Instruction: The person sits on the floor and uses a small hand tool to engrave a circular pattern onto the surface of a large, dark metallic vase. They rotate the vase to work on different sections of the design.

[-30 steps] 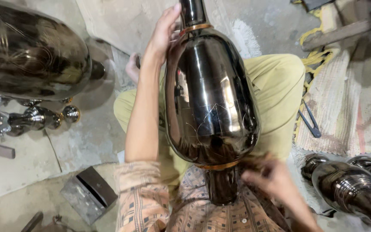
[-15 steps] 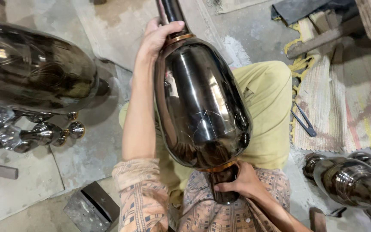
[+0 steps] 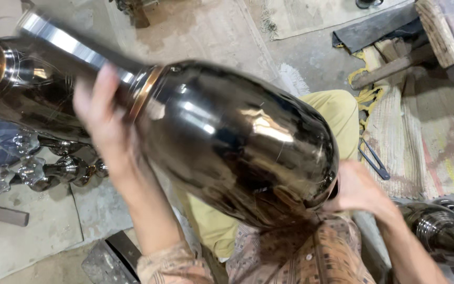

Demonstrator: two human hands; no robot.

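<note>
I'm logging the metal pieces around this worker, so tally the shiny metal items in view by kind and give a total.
Large dark polished vases: 3. One is held by the left hand and right hand, the held vase; one lies at far left; one at lower right.
Small silver knobbed pieces: 1 cluster, too blurred to count singly.
Total: 4

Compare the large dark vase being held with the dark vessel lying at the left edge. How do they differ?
The held vase is lifted, tilted across the lap, gripped by the left hand and right hand; the left vessel lies untouched on the floor, mostly hidden behind. Both are glossy, dark and brass-banded.
</note>
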